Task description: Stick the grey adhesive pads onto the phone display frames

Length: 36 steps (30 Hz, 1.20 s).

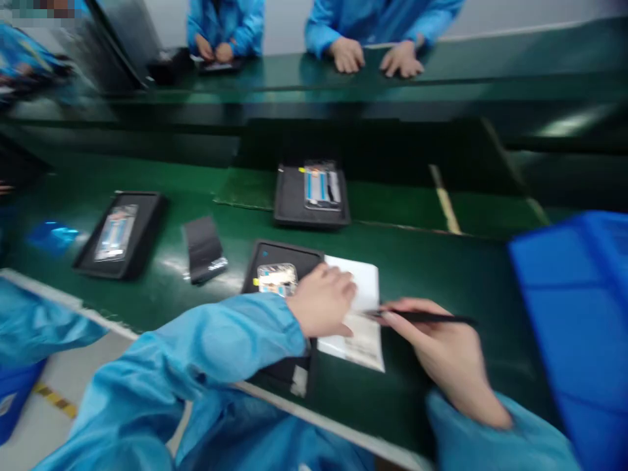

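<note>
Electronics assembly line; green conveyor belt (441, 261); phone trays (294, 196)

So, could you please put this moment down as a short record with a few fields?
left hand: left hand rests on the white paper sheet, beside the near black tray
right hand: right hand holds a black pen, tip on the sheet
near tray: holds a small part, blurred
other trays: one at the left, one further back, each with a part
surface: green belt
loose item: dark pouch
right edge: blue bin
others: two people's hands across the table
</note>
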{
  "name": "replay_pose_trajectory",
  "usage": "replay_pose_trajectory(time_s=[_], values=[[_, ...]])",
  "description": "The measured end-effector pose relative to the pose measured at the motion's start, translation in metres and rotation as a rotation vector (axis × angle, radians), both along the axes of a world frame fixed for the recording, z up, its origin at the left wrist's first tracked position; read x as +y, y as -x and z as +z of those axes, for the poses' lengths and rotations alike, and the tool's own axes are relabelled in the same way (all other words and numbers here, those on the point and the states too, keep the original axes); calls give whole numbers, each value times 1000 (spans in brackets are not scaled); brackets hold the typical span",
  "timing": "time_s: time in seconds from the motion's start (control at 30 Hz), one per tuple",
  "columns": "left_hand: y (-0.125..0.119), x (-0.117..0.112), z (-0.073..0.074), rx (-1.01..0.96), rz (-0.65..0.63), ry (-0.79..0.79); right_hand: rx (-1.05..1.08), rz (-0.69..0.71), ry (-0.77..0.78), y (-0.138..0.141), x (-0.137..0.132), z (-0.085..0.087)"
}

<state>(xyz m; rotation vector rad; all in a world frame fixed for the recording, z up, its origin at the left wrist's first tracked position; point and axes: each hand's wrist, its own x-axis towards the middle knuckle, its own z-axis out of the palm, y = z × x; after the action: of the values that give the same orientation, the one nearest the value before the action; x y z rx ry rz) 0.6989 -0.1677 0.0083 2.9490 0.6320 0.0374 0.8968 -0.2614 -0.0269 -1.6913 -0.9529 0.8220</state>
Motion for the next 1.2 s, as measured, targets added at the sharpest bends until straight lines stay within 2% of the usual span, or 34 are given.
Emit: replay_pose_trajectory(time_s=[0.13,0.23,0.43,0.6,1.2], values=[[5,4,-3,-45,-3,49,-89,119,-78,-4,-6,-4],[4,4,-8,-56,-6,60,-145,141,-79,-5,-8,-8],[2,-1,-5,-23,9,34,-231,117,-96,-2,-16,-5],[1,-1,-7,-19,10,28,-215,30,-89,-9,-22,-7],[-2,-1,2,24,-8,-6,-193,30,-102,-11,-25,-10]])
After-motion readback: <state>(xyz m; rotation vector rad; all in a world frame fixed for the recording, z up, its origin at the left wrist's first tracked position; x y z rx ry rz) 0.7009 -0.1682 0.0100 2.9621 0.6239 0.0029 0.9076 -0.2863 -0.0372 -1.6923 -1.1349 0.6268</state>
